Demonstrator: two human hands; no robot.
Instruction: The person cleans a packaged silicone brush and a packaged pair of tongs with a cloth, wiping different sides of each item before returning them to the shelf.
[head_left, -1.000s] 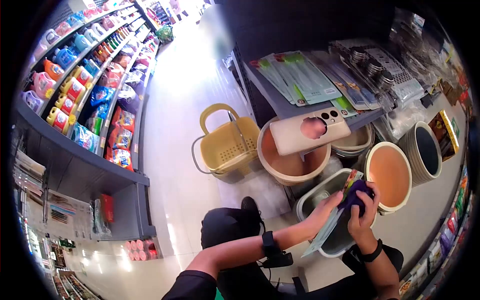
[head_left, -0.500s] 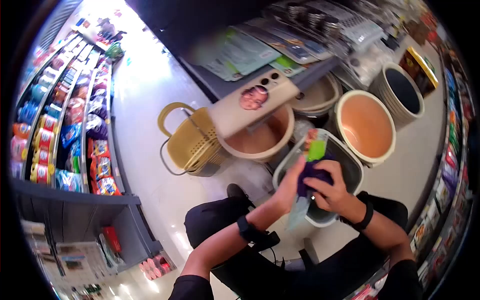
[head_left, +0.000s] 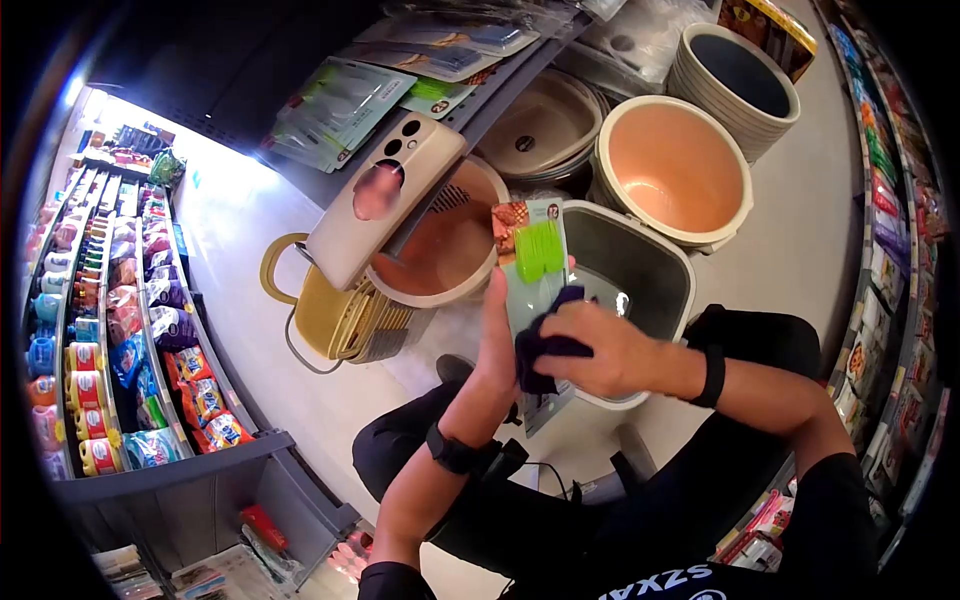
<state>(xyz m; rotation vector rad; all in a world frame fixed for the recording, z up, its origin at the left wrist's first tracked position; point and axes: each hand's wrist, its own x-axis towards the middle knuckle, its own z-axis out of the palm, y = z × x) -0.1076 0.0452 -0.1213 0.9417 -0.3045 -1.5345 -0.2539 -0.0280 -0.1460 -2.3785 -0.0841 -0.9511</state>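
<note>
In the middle of the view, a blister-packed basting brush (head_left: pixel 540 248) with bright green bristles stands tilted on its pale card. My left hand (head_left: pixel 494 335) grips the card along its left side, fingers mostly behind it. My right hand (head_left: pixel 605 348) is closed around a bunched dark purple cloth (head_left: pixel 553 342), which presses against the front of the pack and hides its middle. Below and behind the pack is a grey bin with a cream rim (head_left: pixel 678 275).
Beyond the bin stand an orange-lined bucket (head_left: pixel 680 165), stacked dark-lined buckets (head_left: pixel 735 75) and beige basins (head_left: pixel 540 130). A beige phone (head_left: pixel 375 200) juts out before a grey shelf with packaged brushes (head_left: pixel 340 110). Yellow baskets (head_left: pixel 345 310) sit at left, near stocked shelves (head_left: pixel 140 330).
My view has shifted, so the buckets and shelf appear further left and higher. The pack now faces me more squarely, and the cloth sits lower on it, below the green bristles.
</note>
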